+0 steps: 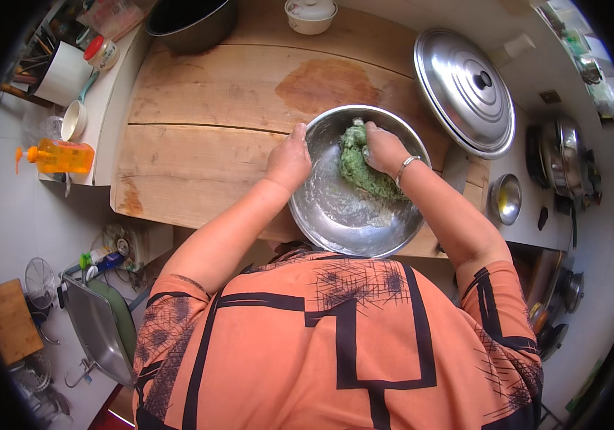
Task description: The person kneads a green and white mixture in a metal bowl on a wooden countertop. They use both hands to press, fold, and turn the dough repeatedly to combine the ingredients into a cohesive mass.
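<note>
A wide stainless-steel mixing bowl (334, 215) sits at the front edge of the wooden table, close against my body. Green dough (358, 161), rough and dusted with flour, lies in its right half. My left hand (291, 156) grips the bowl's left rim. Inside the bowl my right hand (385, 150) presses on the dough, its fingertips partly hidden in it. Whitish flour clings to my fingers and smears the bowl's inner wall. A silver bracelet (407, 167) circles my right wrist.
A large metal lid (463, 91) leans at the table's back right. Behind stand a dark pot (194, 27) and a lidded white bowl (311, 17). An orange pump bottle (65, 156) lies on the left counter. A small metal bowl (506, 199) is at right; a sink (97, 328) at lower left.
</note>
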